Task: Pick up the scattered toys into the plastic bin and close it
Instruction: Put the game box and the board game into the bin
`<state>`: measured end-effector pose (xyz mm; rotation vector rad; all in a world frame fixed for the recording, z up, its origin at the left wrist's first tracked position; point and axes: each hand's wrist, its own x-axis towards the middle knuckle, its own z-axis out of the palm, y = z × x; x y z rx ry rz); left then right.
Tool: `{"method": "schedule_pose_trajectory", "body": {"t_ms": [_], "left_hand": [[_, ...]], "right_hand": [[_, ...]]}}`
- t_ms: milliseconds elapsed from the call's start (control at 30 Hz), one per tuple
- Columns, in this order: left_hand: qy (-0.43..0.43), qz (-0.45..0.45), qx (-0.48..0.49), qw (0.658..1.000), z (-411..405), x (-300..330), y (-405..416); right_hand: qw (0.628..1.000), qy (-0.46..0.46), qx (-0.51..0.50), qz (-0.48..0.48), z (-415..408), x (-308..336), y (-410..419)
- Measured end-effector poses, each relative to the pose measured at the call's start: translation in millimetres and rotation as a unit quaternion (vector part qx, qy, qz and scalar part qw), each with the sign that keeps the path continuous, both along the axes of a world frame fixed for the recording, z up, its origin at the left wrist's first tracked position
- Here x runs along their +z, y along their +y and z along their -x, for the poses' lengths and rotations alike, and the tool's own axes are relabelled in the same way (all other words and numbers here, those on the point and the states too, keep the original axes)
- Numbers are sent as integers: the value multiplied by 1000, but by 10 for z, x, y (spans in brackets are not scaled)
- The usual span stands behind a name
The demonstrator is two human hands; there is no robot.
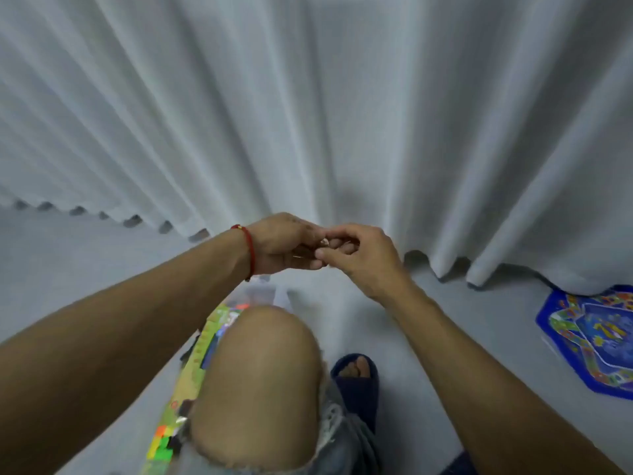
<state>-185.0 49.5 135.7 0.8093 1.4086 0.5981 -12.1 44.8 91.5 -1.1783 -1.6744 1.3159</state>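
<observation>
Both hands meet above the knee [257,371]: left hand [284,245] and right hand [359,255] pinch something tiny, too small to identify, fingers narrow; the plastic bin [263,294] lies directly below, nearer the left

One head cam only. It looks down & fwd from up high, close over a bent knee [255,382], both hands [322,248], grey floor [462,303], white curtain [308,97] ahead.

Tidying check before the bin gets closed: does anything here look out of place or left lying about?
Yes: a blue octagonal play mat lies on the grey floor at far right, half under the white curtain, away from both hands.
</observation>
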Motion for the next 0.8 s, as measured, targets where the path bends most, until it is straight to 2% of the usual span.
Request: {"method": "schedule_pose_trajectory", "body": {"t_ms": [67,167,267,400,500,567,667,800], "left_hand": [[17,-41,134,990,591,-101,-474],[70,-18,298,952,1175,-473,-1195],[128,26,370,920,1528,-870,-1665],[193,93,373,903,1742,-1218,-2100],[206,181,300,913,1747,-1334,-2454],[218,208,248,921,1679,-1378,-2561],[198,140,239,940,1475,-1255,-2388],[164,14,176,970,1006,-741,-1730]], "right_hand": [[994,-14,108,9,397,162,-94],[984,-39,172,7,752,235,-166],[980,-49,193,9,950,222,-190],[972,-90,215,0,1056,92,-295],[968,-118,220,16,865,-67,-352],[968,-132,210,37,645,-187,-354],[963,-184,175,93,304,-343,-380],[957,-251,122,83,-167,-521,-464]]}}
